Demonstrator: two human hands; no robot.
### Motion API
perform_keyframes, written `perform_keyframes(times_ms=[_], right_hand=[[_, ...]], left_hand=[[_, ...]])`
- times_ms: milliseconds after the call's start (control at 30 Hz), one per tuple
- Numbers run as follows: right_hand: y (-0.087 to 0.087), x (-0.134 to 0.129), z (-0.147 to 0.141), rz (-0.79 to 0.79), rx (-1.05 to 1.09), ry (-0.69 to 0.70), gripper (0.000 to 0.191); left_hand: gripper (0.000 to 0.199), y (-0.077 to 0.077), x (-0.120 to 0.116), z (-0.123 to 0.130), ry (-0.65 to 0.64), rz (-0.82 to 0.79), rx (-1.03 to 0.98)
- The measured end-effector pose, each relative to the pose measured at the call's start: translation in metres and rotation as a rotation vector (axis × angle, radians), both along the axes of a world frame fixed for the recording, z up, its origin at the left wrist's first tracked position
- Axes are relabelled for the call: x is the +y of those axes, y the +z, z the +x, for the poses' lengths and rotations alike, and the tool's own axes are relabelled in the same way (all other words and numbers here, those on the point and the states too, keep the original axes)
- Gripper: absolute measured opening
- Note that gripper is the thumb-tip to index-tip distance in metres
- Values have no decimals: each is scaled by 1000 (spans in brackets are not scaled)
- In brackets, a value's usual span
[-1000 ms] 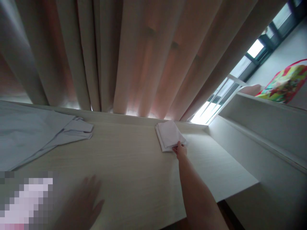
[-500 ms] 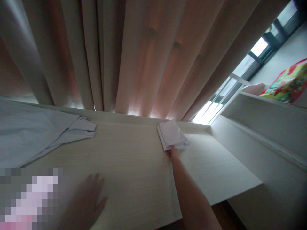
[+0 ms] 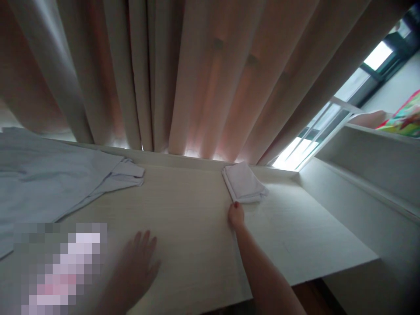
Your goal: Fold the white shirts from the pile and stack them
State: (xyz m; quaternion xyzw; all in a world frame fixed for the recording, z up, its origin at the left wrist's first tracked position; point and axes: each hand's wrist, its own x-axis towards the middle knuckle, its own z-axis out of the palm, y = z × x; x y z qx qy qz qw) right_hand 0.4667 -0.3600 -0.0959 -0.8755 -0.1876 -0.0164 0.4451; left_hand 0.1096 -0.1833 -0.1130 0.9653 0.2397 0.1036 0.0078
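Note:
My right hand (image 3: 236,215) is closed at the near left corner of a small folded white cloth (image 3: 244,183), with the thumb tip touching its edge. The curled fingers are partly hidden beneath the hand. The cloth lies flat by the raised back edge of the pale board. At the lower left my left hand (image 3: 141,258) is held over the board, fingers stretched out and holding nothing. Nearest to it is a large light-grey garment (image 3: 65,175), spread on the left, one narrow end pointing right.
The pale wooden board (image 3: 190,210) runs across the view. Behind it hang long brown curtains (image 3: 203,87). At right stand a white side panel (image 3: 341,205), a barred window (image 3: 298,148) and a colourful item (image 3: 403,113) on a ledge. A blurred-out patch covers the lower left.
The view has shifted slightly left. My right hand has drawn back to the cloth's near left corner, while the cloth stays in place. My left hand remains stretched out.

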Motion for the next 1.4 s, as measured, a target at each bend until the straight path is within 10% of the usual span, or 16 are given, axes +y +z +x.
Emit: perform_keyframes(times_ms=[333, 633, 800, 1100, 1400], right_hand=[[-14, 24, -156, -499, -327, 642, 58], [-46, 21, -178, -703, -534, 503, 66], [-59, 20, -173, -674, -574, 492, 69], [-70, 18, -166, -620, -592, 507, 68], [-72, 20, -162, -626, -572, 508, 67]], left_hand=[[64, 47, -26, -20, 54, -208, 44], [64, 47, -13, -37, -40, -369, -17], [43, 64, 49, -57, -5, -302, -131], [44, 99, 204, -175, 1001, -203, -309], [25, 82, 238, -199, 996, -356, -414]])
